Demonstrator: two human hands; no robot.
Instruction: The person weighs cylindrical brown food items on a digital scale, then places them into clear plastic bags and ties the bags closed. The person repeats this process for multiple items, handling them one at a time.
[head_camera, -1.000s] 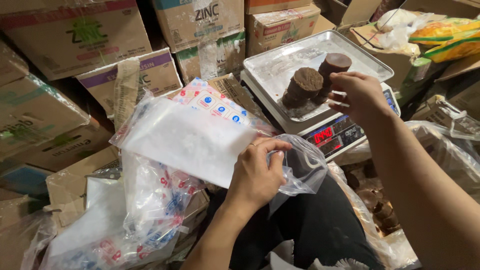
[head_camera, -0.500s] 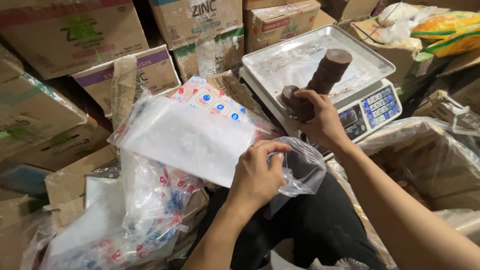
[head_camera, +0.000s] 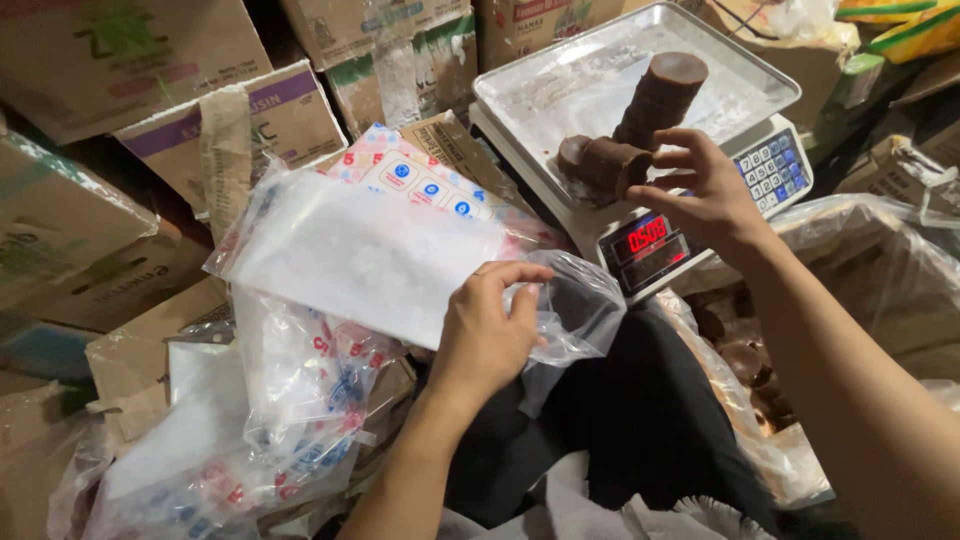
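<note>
Right hand (head_camera: 700, 195) pinching a brown block (head_camera: 608, 165) at the tray (head_camera: 760, 75) near edge, long axis pointing away leftward, bare tray beyond; left hand (head_camera: 490, 335) gripping a clear bag (head_camera: 575, 305), mouth rightward.

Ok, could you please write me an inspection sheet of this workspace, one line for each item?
Surface: metal scale tray on a digital scale, display lit red.
Job's things: brown cylindrical blocks stacked on the tray; small clear bag.
Clutter: stack of plastic bags; more brown blocks in a large bag.
Hands: right hand grips a brown block on the tray; left hand holds the small clear bag.
Cables: nothing seen.
Surroundings: cardboard boxes piled around.
</note>
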